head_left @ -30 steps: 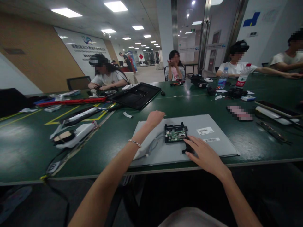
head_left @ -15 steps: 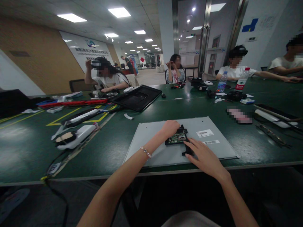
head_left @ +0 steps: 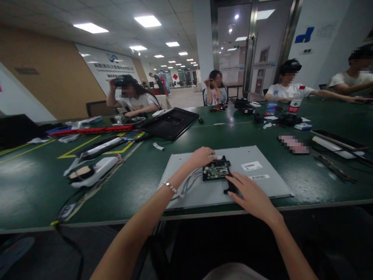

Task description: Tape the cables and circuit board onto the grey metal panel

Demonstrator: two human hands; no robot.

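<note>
A grey metal display panel [head_left: 274,181] lies flat before me, with a black bracket holding a green circuit board [head_left: 215,171] on its middle. My left hand [head_left: 201,158] is at the board's far left edge, its fingers bent and pressed together. What they hold, if anything, is hidden. A small white piece shows just beyond its fingertips. Grey cables [head_left: 190,179] run from beneath that hand towards the panel's near left side. My right hand [head_left: 247,192] rests with fingers spread on the bracket's right part [head_left: 230,186].
Beyond the panel lies a black monitor casing [head_left: 171,123]. White devices with cables [head_left: 96,169] lie to the left. Two bottles [head_left: 296,100], a pink blurred item [head_left: 293,144] and glasses [head_left: 335,167] are on the right. Several people sit around the green table [head_left: 140,202].
My left hand has shifted left off the board's far side, uncovering more of it. The grey cables beside it now show. My right hand stays about where it was.
</note>
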